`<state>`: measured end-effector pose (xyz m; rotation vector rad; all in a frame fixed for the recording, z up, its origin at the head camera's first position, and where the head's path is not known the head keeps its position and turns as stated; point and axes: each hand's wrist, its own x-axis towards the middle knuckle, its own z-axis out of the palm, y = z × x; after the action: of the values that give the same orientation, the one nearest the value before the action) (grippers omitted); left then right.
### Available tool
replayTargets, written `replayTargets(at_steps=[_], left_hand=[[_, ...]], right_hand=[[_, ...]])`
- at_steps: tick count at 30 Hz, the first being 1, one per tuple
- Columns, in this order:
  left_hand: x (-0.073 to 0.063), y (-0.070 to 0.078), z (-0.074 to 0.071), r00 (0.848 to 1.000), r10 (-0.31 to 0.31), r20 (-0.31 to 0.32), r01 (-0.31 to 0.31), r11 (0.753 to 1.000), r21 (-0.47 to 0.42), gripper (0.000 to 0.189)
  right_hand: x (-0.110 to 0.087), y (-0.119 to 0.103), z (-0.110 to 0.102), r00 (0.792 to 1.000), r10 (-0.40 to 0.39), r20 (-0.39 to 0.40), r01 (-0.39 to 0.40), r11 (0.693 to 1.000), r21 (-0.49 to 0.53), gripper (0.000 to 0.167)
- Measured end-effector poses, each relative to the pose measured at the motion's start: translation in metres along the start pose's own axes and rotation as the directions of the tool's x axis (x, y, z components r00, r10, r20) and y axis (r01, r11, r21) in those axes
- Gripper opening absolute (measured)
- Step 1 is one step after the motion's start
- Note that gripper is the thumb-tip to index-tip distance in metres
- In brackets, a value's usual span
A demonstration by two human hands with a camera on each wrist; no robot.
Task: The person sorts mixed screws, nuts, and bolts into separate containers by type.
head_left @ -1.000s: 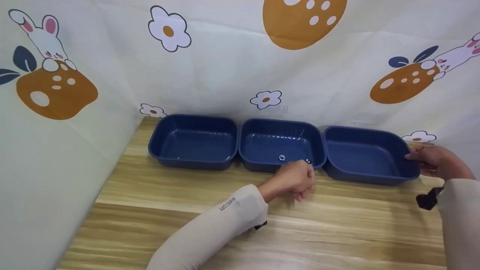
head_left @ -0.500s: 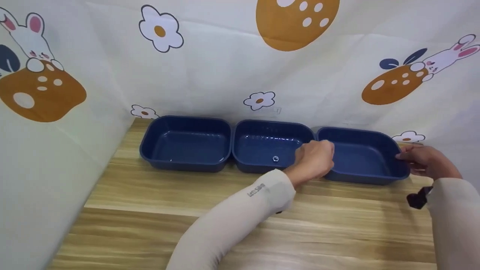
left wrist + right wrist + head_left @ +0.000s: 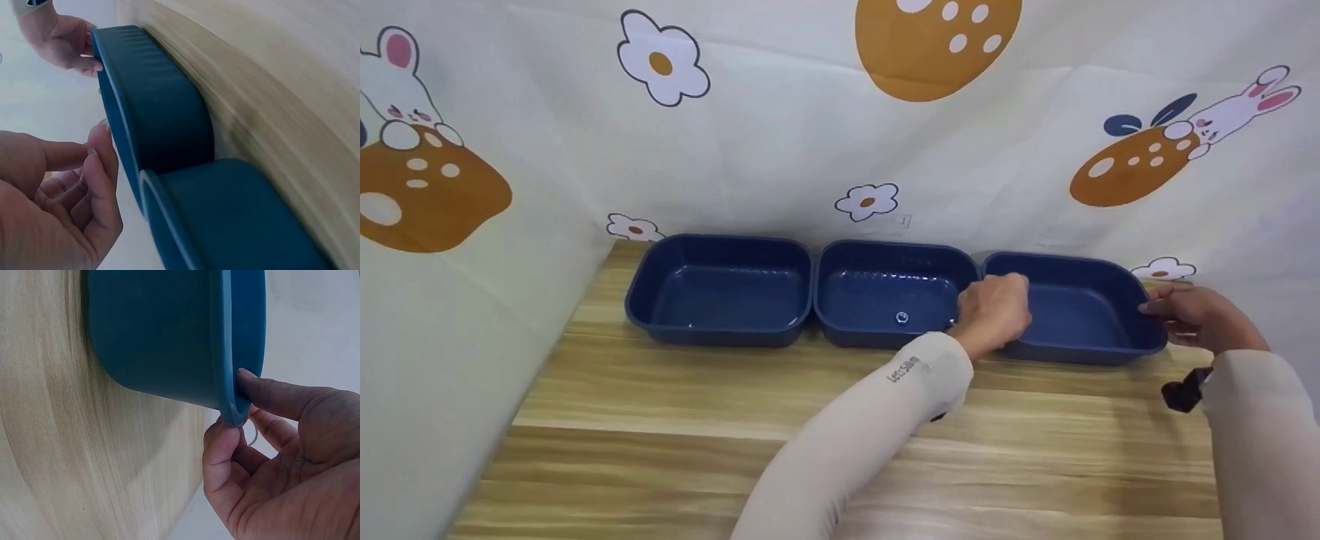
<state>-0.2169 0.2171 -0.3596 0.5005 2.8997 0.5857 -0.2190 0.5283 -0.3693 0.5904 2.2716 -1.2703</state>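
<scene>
My right hand (image 3: 1207, 315) pinches the right end rim of the right blue plastic bin (image 3: 1061, 351). In the right wrist view its thumb (image 3: 275, 394) lies inside the rim, the fingers outside. My left hand (image 3: 996, 311) hovers over the meeting edges of the right and middle bins. Its thumb meets the curled fingers (image 3: 101, 180) in the left wrist view, and I see nothing between them. A hex nut (image 3: 902, 318) lies in the middle blue bin (image 3: 870, 339). Another small shiny piece (image 3: 952, 323) there is partly hidden by the left hand.
A third blue bin (image 3: 720, 337) stands at the left, in line with the other two. All sit on the wooden table (image 3: 660, 450), along the back. A printed cloth (image 3: 780, 112) with rabbits and flowers hangs behind and at the left.
My left hand has moved right and up, from in front of the middle bin to above the right bin's left edge. The right hand keeps its pinch. The head view has shifted slightly.
</scene>
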Motion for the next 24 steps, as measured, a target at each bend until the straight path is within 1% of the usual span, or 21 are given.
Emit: replayTargets(at_steps=[3, 6, 7, 8, 10, 13, 14, 15, 17, 22, 24], left_hand=[[0.003, 0.0, 0.0, 0.999, -0.037, -0.006, 0.036, 0.998, -0.044, 0.016], [0.006, 0.0, 0.0, 0.996, -0.088, 0.001, 0.088, 0.987, -0.137, 0.016], [0.007, 0.001, 0.0, 0.993, -0.117, 0.012, 0.118, 0.978, -0.173, 0.017], [0.008, 0.002, 0.0, 0.987, -0.158, 0.025, 0.159, 0.962, -0.221, 0.019], [0.01, 0.003, 0.001, 0.977, -0.206, 0.057, 0.214, 0.934, -0.288, 0.021], [0.012, 0.004, 0.004, 0.962, -0.257, 0.094, 0.273, 0.899, -0.343, 0.025], [0.012, 0.005, 0.004, 0.96, -0.261, 0.105, 0.281, 0.89, -0.359, 0.025], [0.012, 0.005, 0.004, 0.961, -0.251, 0.114, 0.275, 0.89, -0.362, 0.024], [0.013, 0.005, 0.004, 0.959, -0.252, 0.128, 0.282, 0.877, -0.388, 0.024], [0.014, 0.004, 0.003, 0.953, -0.25, 0.172, 0.303, 0.831, -0.467, 0.022], [0.014, 0.003, 0.001, 0.953, -0.247, 0.176, 0.302, 0.82, -0.486, 0.021]], right_hand=[[0.0, -0.001, 0.001, 1.0, -0.002, -0.008, 0.003, 1.0, 0.009, 0.019], [-0.001, -0.001, 0.002, 1.0, -0.015, -0.012, 0.015, 1.0, 0.008, 0.018], [-0.001, -0.001, 0.002, 1.0, -0.017, -0.014, 0.017, 1.0, 0.01, 0.018], [-0.001, -0.001, 0.002, 1.0, -0.015, -0.013, 0.016, 1.0, 0.011, 0.018], [-0.001, 0.0, 0.002, 1.0, -0.013, -0.014, 0.013, 1.0, 0.009, 0.017], [-0.002, -0.001, 0.001, 1.0, 0.001, -0.012, -0.001, 1.0, 0.01, 0.018], [-0.002, -0.001, 0.0, 1.0, 0.005, -0.012, -0.005, 1.0, 0.01, 0.018], [-0.002, -0.002, 0.0, 1.0, 0.008, -0.012, -0.008, 1.0, 0.01, 0.019], [-0.002, -0.003, -0.002, 1.0, 0.015, -0.012, -0.015, 1.0, 0.012, 0.02], [0.0, -0.002, -0.002, 0.999, 0.028, -0.019, -0.028, 1.0, 0.011, 0.022], [0.001, 0.0, -0.003, 0.999, 0.037, -0.022, -0.036, 0.999, 0.012, 0.022]])
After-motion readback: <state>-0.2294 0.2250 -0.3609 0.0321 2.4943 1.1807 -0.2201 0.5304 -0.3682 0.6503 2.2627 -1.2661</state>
